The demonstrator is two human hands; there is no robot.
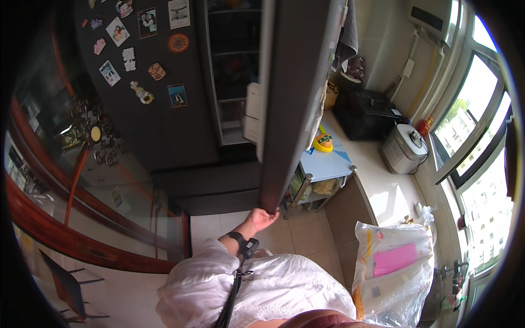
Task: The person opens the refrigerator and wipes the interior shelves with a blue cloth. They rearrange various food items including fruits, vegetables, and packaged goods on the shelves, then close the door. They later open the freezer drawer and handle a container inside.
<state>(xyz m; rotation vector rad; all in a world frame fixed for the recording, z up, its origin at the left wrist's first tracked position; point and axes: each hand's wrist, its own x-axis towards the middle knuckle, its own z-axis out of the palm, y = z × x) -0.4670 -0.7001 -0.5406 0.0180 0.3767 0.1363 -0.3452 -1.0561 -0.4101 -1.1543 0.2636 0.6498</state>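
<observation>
My left hand (260, 219), with a black strap and small device on its wrist, has its fingers curled at the lower edge of the dark refrigerator door (283, 123). The door stands ajar and is seen nearly edge-on. Behind it, the lit gap shows the refrigerator's shelves (234, 53) and a white door bin (253, 108); the contents are too dark to make out. My right hand is out of view. At my right side is a large clear plastic bag (389, 295) with a pink patch; what holds it up cannot be seen.
Magnets and photos cover the refrigerator's side panel (172, 131). On the right are a metal rack (328, 164) with a yellow-netted fruit (324, 142), a counter (377, 188), a rice cooker (404, 149), a black box (367, 112) and an open window (471, 119). Wood-framed glass doors (123, 233) stand left.
</observation>
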